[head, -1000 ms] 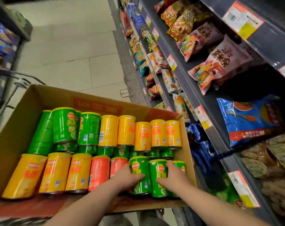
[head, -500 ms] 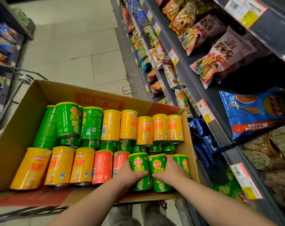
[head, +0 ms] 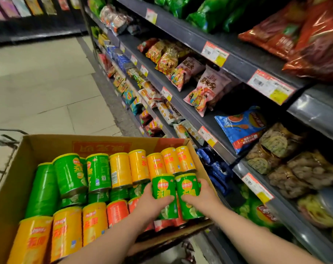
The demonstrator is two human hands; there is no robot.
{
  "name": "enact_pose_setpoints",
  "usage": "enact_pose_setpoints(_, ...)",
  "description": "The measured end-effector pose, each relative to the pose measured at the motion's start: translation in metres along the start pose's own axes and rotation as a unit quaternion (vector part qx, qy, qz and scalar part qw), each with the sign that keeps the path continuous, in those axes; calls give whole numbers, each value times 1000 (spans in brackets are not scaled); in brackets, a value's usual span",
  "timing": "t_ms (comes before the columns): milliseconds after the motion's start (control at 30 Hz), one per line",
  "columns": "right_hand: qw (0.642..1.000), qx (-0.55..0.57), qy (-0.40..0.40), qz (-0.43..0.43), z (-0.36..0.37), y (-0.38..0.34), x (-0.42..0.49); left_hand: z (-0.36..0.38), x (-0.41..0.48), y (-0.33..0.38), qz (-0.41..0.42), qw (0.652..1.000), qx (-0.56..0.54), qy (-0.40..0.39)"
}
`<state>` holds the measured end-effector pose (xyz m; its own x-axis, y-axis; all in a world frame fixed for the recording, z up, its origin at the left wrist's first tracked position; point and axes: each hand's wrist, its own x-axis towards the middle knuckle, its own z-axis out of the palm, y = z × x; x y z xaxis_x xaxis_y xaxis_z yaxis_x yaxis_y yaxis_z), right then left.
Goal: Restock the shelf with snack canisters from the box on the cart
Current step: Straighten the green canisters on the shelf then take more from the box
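Green is what you are holding in the head view. Your left hand is curling round one green canister, and your right hand is curling round a second green canister. The two tubes are touching side to side. Both are standing nearly upright, with yellow lids pointing up and away from you and long axes parallel. They are hanging above the near right corner of the cardboard box, over the near row where orange-red canisters are lying. Yellow canisters are standing directly behind them.

The shelf is running along your right side, so the load is needing to travel rightward over the box wall. Your right hand is lying nearer the shelf and is likely leading. Bags are filling the tiers level with your hands, and which tier is taking the canisters is not showing. Keeping the tubes upright through the swing is looking wise, since each hand is gripping only the lower part.
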<state>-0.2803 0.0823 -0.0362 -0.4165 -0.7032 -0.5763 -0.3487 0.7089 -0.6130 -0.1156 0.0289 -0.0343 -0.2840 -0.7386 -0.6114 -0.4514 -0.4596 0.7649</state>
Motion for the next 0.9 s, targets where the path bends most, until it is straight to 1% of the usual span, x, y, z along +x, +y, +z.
enact_pose_setpoints(233,992,72,104,-14,-26,-22,-47,-3,-13,30,91,994,-22,-55)
enact_pose_setpoints(500,963,163,211,-21,-54,-24,-106,13,-36,68,181,975,6,-126)
enact_pose_setpoints(567,955,174,239,-21,-60,-22,-121,20,-43,75,202,969,10,-143)
enact_pose_setpoints(700,943,175,282,-30,-79,-21,-150,34,-57,92,215,959,1,-184)
enact_pose_setpoints(800,931,178,316,-44,-100,-21,-166,46,-70,111,244,945,-15,-217)
enact_pose_setpoints(900,921,176,343,-57,-123,-22,-176,59,-84,132,274,933,-27,-233)
